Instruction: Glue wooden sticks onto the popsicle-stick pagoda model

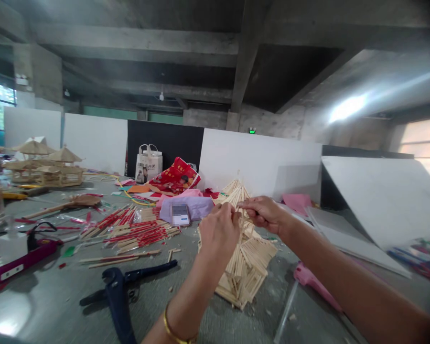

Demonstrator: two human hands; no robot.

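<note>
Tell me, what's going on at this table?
A person is working on a stick tower that stands on the grey table. The left hand, with a gold bangle at the wrist, and the right hand both pinch sticks near its top. Blue cutters lie to its left; beyond them are a pile of red-wrapped sticks and a phone.

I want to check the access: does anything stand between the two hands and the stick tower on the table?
Nothing visible does. The left hand and the right hand both touch the upper part of the stick tower. The phone and the blue pliers lie to its left, apart from it.
</note>
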